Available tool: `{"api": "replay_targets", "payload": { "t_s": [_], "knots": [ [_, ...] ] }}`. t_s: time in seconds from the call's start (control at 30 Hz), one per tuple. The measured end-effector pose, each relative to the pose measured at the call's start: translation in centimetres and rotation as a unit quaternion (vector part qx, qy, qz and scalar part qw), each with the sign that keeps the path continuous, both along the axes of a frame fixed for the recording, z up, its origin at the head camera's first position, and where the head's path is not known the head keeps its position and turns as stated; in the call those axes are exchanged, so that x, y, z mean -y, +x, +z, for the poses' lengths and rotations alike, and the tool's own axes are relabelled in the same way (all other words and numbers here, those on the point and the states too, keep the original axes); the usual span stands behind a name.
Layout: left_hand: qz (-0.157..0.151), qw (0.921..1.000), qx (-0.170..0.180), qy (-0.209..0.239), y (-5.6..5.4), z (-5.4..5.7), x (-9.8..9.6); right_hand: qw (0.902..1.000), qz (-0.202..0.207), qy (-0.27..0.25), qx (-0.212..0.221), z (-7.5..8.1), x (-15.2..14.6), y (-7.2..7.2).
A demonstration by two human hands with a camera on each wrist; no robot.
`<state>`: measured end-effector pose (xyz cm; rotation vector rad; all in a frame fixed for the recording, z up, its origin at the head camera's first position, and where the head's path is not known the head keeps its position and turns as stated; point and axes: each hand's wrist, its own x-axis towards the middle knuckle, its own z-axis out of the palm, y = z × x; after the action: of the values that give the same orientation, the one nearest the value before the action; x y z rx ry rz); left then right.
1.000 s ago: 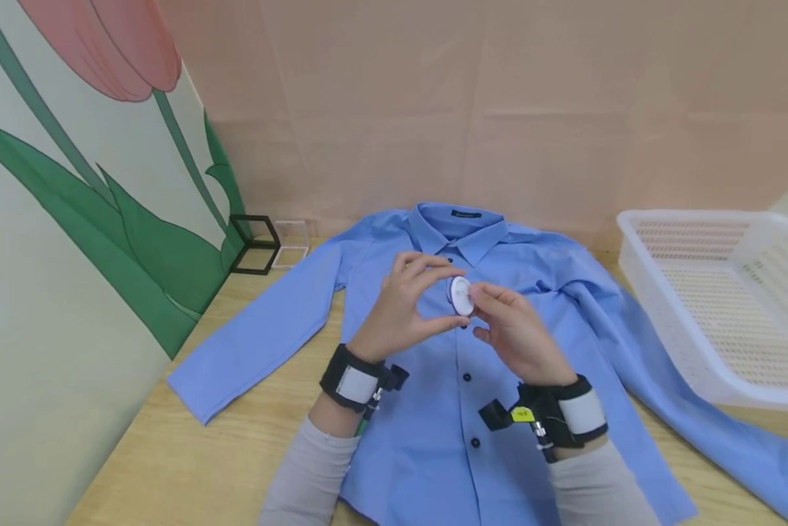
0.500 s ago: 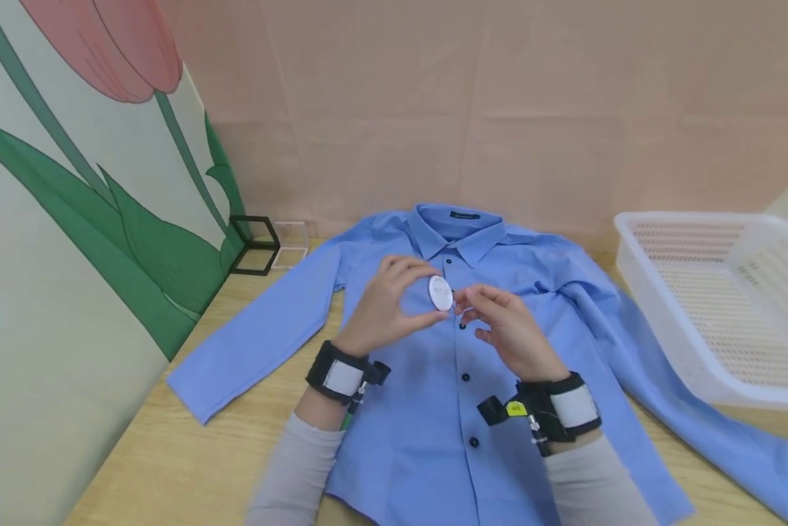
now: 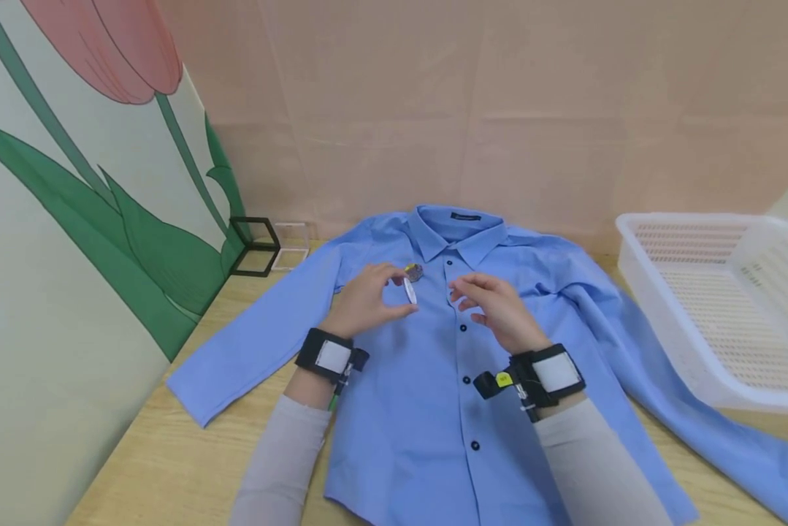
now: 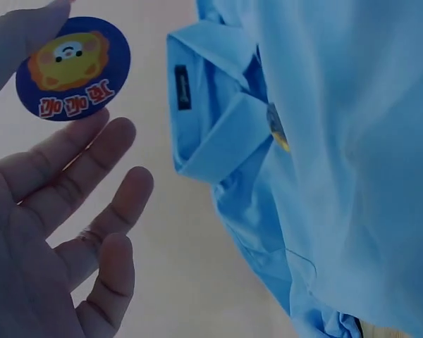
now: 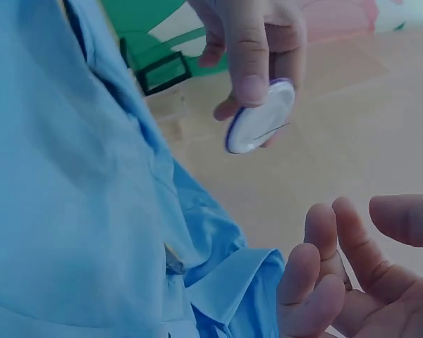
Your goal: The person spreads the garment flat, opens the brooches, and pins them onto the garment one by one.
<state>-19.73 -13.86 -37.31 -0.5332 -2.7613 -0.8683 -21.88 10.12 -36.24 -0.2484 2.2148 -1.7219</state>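
Observation:
My left hand [image 3: 361, 301] pinches a round pin badge [image 3: 410, 291] between thumb and fingertips, above the shirt's chest. In the left wrist view the badge [image 4: 72, 67] shows a dark blue front with a yellow cartoon animal and red characters. Its white back, with a thin pin wire sticking out, faces the right wrist camera [image 5: 264, 116]. To the right, my right hand [image 3: 502, 310] hovers with loosely bent fingers, holding nothing. Beneath both hands a blue buttoned shirt [image 3: 420, 409] lies spread, collar away from me. A second badge [image 3: 414, 272] sits on its chest near the collar.
A white plastic basket [image 3: 686, 307] stands at the right, beside the shirt's sleeve. Two small frames, one black [image 3: 255, 247] and one clear [image 3: 293, 245], stand at the back left. A tulip-painted panel [image 3: 104, 219] borders the wooden table [image 3: 170, 467] on the left.
My right fingers have come away from the badge's back. My left hand has carried the badge left and turned it nearly edge-on. The badge on the shirt has come into sight.

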Motion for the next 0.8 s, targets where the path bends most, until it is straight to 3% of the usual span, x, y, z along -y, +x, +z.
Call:
{"api": "replay_targets", "payload": {
  "t_s": [0.37,0.57,0.8],
  "knots": [
    [0.014,0.9981,0.057,-0.020,-2.8,-1.0,0.4,0.9981,-0.004,0.061,-0.005,0.0,2.5,-4.1],
    [0.025,0.9965,0.079,-0.006,-4.1,-2.0,0.4,0.9966,-0.009,0.078,0.026,-0.7,3.8,-6.2],
    [0.060,0.9910,0.119,-0.012,-5.5,-3.3,0.2,0.9942,-0.014,0.055,0.092,-2.8,5.3,-8.1]
  ]
}}
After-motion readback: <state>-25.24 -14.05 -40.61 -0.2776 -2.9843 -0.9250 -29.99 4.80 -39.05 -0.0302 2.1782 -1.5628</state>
